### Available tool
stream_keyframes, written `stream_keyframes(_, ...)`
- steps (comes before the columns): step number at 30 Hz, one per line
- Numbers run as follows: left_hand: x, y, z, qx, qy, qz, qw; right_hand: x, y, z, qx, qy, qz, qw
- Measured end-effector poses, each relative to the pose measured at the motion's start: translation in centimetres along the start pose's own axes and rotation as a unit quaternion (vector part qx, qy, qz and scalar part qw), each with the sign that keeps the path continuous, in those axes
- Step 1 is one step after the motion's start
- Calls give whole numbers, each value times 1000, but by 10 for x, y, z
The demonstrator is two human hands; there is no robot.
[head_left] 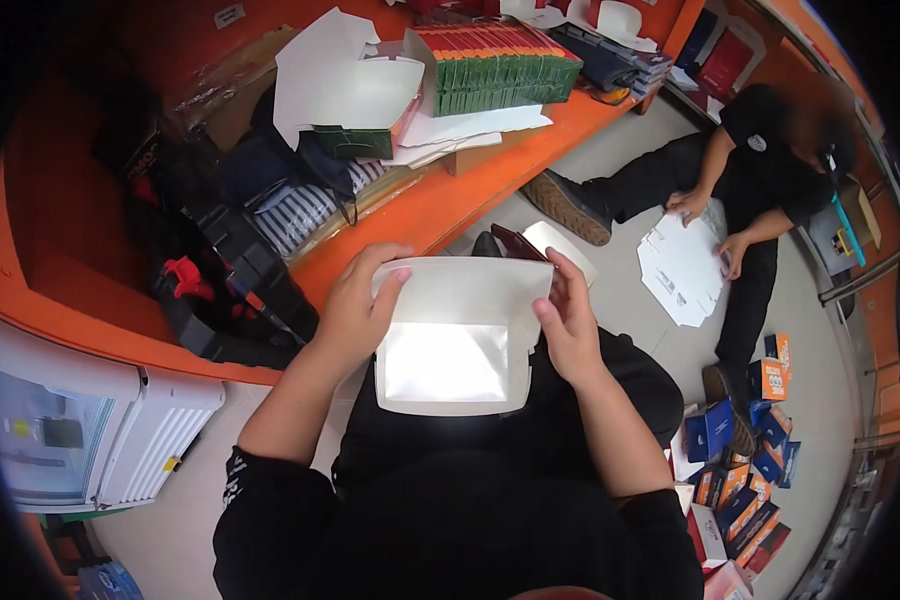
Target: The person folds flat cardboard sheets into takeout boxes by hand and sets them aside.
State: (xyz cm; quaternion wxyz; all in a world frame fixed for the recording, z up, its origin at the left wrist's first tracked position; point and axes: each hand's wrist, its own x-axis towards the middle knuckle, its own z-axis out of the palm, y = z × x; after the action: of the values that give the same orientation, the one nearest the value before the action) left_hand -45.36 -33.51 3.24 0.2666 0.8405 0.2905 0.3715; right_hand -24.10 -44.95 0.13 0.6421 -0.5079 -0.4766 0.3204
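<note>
An open white cardboard box (446, 362) is held over my lap, its plain inside facing me and its flap raised at the far side. My left hand (366, 303) grips the flap's left corner, with the thumb on the inner face. On the opposite side, my right hand (573, 318) holds the right corner between thumb and fingers. Just beyond the box, near my right fingers, lies another partly hidden white box (562, 247) with a dark red flap. The outer face of the held box is turned away from view.
An orange bench (470, 195) carries an open box (355, 95) and a stack of green and red folded cartons (495, 70). At right, a co-worker (760, 150) sits holding a flat white cardboard sheet (682, 268). Small boxes (710, 430) pile up on the floor; a white appliance (100, 420) stands left.
</note>
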Motion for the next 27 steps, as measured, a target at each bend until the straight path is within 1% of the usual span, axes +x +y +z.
stream_keyframes(1,-4,1,-6,15,-13,12,1000,-1,-1,4,-13,39,-41,998)
stream_keyframes(4,-9,5,-16,58,-46,45,996,0,4,3,-189,-10,-100,977)
stream_keyframes(5,-10,7,-17,73,-46,51,995,2,7,8,-137,19,-111,984)
stream_keyframes(8,-11,13,-24,101,-60,49,992,9,5,3,-150,-31,-138,979)
stream_keyframes(9,-10,14,-26,106,-67,45,991,13,2,5,-146,-34,-183,972)
stream_keyframes(12,-8,-5,-34,129,-91,178,971,21,-2,-10,-201,-85,-254,942)
stream_keyframes(13,-9,-8,-32,135,-79,187,970,22,-1,-11,-226,-97,-275,929)
stream_keyframes(16,-11,-11,-28,149,-42,212,965,22,-1,-14,-195,-117,-214,950)
stream_keyframes(18,-14,-6,-24,153,-11,224,962,19,-6,-12,-86,-129,-106,982)
stream_keyframes(19,-17,-5,-22,155,-9,228,961,16,-8,-11,-30,-135,-50,989)
stream_keyframes(22,-25,-6,-17,148,0,236,960,8,-14,-3,-71,-155,86,982)
stream_keyframes(24,-26,-10,-16,124,8,235,964,7,-12,-6,-134,-155,82,975)
stream_keyframes(26,-28,-13,-17,35,-27,156,987,5,-12,-6,-197,-157,76,965)
stream_keyframes(27,-28,-14,-18,-10,-42,117,992,4,-14,-2,-220,-127,51,966)
